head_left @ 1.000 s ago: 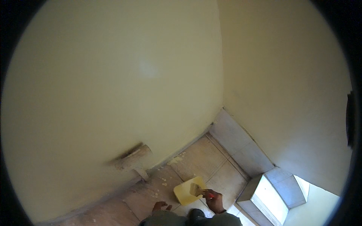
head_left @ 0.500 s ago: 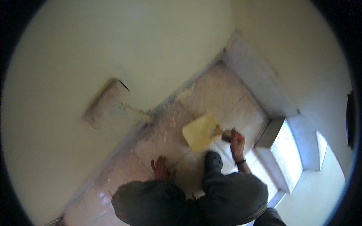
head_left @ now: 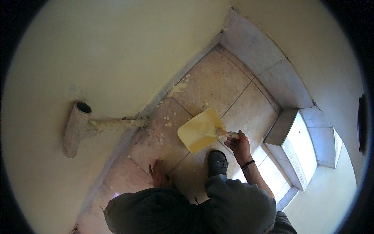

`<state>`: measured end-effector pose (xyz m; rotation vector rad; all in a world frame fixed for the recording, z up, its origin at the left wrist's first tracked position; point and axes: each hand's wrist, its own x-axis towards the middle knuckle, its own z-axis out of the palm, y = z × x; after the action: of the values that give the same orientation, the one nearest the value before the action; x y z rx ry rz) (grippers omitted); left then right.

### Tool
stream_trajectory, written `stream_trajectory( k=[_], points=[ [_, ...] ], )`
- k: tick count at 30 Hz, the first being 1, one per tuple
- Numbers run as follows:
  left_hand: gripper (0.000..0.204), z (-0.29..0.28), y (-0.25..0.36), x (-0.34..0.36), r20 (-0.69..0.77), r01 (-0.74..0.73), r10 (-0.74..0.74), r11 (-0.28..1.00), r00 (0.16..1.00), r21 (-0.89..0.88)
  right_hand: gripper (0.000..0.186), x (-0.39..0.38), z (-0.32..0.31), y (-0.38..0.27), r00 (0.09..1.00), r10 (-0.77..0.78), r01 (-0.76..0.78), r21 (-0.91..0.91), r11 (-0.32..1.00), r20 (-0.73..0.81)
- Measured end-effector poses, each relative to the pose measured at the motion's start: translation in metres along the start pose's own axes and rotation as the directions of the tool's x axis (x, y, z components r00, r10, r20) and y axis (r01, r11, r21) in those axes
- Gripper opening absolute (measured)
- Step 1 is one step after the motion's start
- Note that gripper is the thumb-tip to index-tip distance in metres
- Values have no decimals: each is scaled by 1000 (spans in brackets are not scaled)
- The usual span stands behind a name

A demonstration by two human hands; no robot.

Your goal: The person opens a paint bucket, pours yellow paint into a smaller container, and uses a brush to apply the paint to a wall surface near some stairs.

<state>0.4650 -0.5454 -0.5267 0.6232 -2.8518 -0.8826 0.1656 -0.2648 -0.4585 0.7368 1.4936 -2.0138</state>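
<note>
My right hand (head_left: 239,149) is closed on the handle of a paintbrush (head_left: 230,135), its bristles pointing left at the right rim of a pale yellow plastic tub (head_left: 189,135). Yellowish paint (head_left: 202,129) shows inside the tub, which sits on the tiled floor. Whether the bristles touch the paint, I cannot tell. My left hand (head_left: 158,175) holds nothing. Its fingers are apart, low over the floor near my left knee, and part of the hand is hidden behind the leg.
A paint-smeared T-shaped pipe (head_left: 74,128) juts out by the cream wall (head_left: 117,50) on the left. Paint spots (head_left: 178,89) mark the floor tiles (head_left: 218,82). A tiled ledge (head_left: 282,130) stands at the right. My dark shoe (head_left: 218,163) is just below the tub.
The view has shifted, and the blur on the pipe is gone. My right hand still holds the brush at the tub's right side, its fingers now less curled. The left hand stays low and open.
</note>
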Motion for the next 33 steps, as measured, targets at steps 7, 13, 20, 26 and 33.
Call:
stream_trajectory(
  k=[7, 13, 20, 26, 33],
  points=[
    [84, -3, -5, 1, 31, 38, -38, 999, 999, 13, 34, 14, -12, 9, 961, 244, -271, 261, 927, 131],
    [85, -20, 12, 10, 107, 101, -102, 995, 989, 17, 30, 14, -21, 16, 944, 307, -329, 397, 857, 120],
    [84, -16, 6, 11, 149, 174, -173, 985, 974, 9, 32, 9, -14, 15, 954, 249, -292, 343, 893, 166],
    [85, 9, -19, -1, 93, 21, -26, 998, 995, 61, 32, 2, 6, -14, 984, 138, -169, 335, 927, 114],
    [85, -2, -13, 0, 123, 59, -68, 995, 990, 77, 37, 103, 132, -138, 836, -524, 499, 170, 850, 161]
  ],
)
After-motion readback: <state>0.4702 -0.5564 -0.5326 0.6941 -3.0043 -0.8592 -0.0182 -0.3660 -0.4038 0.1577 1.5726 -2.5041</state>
